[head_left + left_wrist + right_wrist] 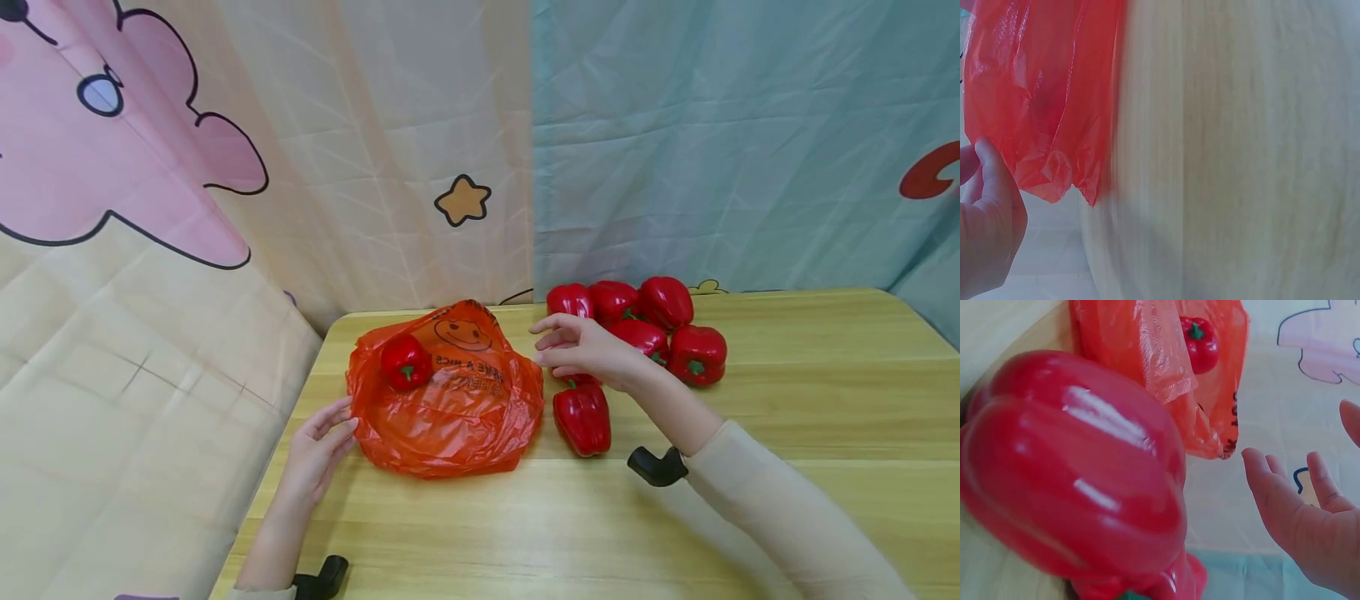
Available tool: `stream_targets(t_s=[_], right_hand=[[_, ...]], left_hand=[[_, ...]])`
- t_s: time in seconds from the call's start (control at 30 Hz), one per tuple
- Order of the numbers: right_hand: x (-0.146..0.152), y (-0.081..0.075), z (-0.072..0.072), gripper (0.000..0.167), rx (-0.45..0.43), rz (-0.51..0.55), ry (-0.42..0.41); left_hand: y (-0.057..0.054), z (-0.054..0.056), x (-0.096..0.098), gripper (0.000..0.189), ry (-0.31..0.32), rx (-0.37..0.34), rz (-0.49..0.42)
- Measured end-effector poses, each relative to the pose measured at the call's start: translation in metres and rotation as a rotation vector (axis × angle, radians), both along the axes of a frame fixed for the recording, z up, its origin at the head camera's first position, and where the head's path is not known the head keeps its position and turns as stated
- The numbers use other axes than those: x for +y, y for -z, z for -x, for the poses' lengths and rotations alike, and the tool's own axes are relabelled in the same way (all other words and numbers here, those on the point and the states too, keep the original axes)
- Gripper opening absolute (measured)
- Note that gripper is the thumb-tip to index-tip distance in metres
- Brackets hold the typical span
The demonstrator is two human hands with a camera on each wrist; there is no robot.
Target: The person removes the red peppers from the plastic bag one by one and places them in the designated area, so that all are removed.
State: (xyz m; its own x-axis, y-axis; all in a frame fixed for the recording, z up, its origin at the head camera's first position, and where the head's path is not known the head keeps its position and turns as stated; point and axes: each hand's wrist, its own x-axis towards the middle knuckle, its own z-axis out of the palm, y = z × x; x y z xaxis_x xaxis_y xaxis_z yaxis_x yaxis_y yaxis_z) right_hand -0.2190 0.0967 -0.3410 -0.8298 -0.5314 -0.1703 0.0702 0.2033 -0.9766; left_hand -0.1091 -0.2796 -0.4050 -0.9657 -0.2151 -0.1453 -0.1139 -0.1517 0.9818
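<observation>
An orange-red plastic bag (465, 433) lies spread with its mouth open on the left part of the table, and one red bell pepper (407, 363) sits inside. At the bag's left edge, my left hand (318, 450) pinches the thin plastic between thumb and fingers, as the left wrist view also shows. My right hand (592, 350) hovers between the bag and the pile of red bell peppers (666, 302), fingers spread and nothing held. Below that hand lies a single bell pepper (582, 419), partly hiding another behind it. In the right wrist view a bell pepper (1079, 469) looms large.
Several peppers are grouped at the back of the wooden table (810, 400), near the hanging cloth (705, 150). Cartoon-printed cloth (247, 350) also borders the left side. A black wrist mount (658, 467) sticks out from the right sleeve.
</observation>
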Motion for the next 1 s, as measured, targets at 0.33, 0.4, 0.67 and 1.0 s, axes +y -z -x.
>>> stream_targets(t_s=[0.33, 0.4, 0.67, 1.0], right_hand=[[-0.037, -0.004, 0.011, 0.045, -0.047, 0.027, -0.027], [-0.043, -0.004, 0.013, 0.043, -0.053, 0.026, -0.042], [-0.071, 0.002, 0.027, 0.039, -0.139, 0.073, -0.048], [-0.101, 0.013, 0.037, 0.048, -0.188, 0.027, 0.000]], left_hand=[[0.003, -0.002, -0.002, 0.033, 0.000, 0.005, 0.040], [0.003, -0.002, -0.003, 0.032, 0.001, 0.004, 0.045], [0.003, -0.002, -0.004, 0.031, 0.001, 0.007, 0.032], [0.003, -0.002, -0.003, 0.031, -0.003, 0.014, 0.023]])
